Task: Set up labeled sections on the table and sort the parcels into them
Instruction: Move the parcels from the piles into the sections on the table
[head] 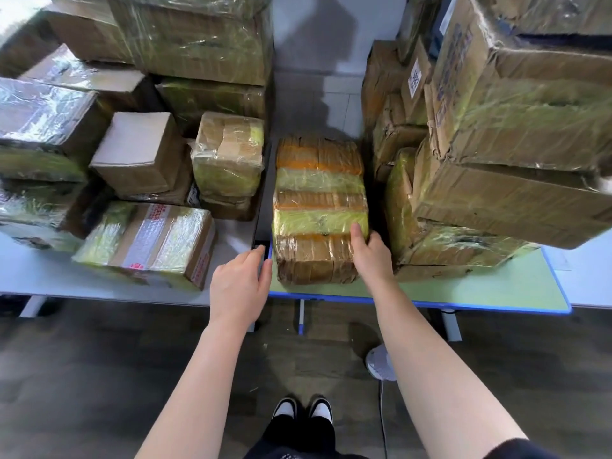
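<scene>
Nearest, the left grip (240,281) is released, its fingers straight at the gap beside the near left corner of the taped parcel (319,193); I cannot tell whether it touches. The right grip (371,256) grasps the near right corner, thumb on top. The parcel lies at the left end of the green bench (480,289), with a carton stack (513,127) just to its right. It looks dense, heavy and film-slick, so it is best held low on both long sides.

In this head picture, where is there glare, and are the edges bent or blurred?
Head view: strong glare on the film-wrapped box at far left; wide-angle distortion bows the blue table edge and tilts the carton stack at right; the striped parcel in the middle is sharp; the outer corners look slightly soft.
</scene>
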`<state>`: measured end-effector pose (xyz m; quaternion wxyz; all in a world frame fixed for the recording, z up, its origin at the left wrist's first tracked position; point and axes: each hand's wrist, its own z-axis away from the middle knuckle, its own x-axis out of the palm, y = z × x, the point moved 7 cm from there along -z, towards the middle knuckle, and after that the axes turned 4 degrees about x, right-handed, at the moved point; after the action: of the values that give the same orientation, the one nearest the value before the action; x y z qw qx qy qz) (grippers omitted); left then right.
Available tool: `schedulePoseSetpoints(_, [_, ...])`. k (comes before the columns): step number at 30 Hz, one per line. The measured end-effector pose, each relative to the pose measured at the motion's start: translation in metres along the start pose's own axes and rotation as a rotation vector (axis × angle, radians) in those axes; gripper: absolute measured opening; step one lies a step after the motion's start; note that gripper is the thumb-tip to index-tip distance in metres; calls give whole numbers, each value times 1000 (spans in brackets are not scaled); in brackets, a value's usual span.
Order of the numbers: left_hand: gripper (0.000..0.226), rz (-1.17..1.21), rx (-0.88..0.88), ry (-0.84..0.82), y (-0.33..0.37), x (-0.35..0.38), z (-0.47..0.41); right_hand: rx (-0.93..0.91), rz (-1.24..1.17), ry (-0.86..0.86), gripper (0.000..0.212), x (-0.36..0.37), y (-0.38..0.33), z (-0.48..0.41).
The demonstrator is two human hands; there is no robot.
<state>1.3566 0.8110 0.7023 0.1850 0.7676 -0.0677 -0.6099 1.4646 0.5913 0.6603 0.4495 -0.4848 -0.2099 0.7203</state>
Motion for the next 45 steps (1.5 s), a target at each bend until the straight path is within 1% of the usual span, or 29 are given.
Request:
schedulePoseSetpoints(3, [34,12,7,-11,-3,-1,1,-9,39,40,72,0,2,6])
schedulePoseSetpoints(10, [36,20,12,-22,-5,-3,5,-22,25,87,67,-3,19,20])
schedulePoseSetpoints(17, [37,41,27,-55,-6,-4,23,-114,20,147,49,-7,22,32])
schedulePoseSetpoints(23, [36,59,33,-78,-16,-2,38,-122,24,138,44,1,43,63])
schedulePoseSetpoints(28, [42,125,-10,-106,-16,2,47,-78,39,184,35,3,69,95])
schedulePoseSetpoints(31, [47,215,-45,-117,-10,6,45,-110,29,195,39,4,80,112])
schedulePoseSetpoints(34, [54,321,-156,-142,-5,13,39,-151,21,180,45,7,88,128])
schedulePoseSetpoints(36, [54,269,-172,-115,-1,12,37,-151,12,182,48,7,94,138])
schedulePoseSetpoints(40, [50,164,-111,-69,16,10,51,-133,-13,151,49,0,111,149])
schedulePoseSetpoints(45, [44,154,-170,-42,33,6,87,-115,-46,110,48,-19,128,159])
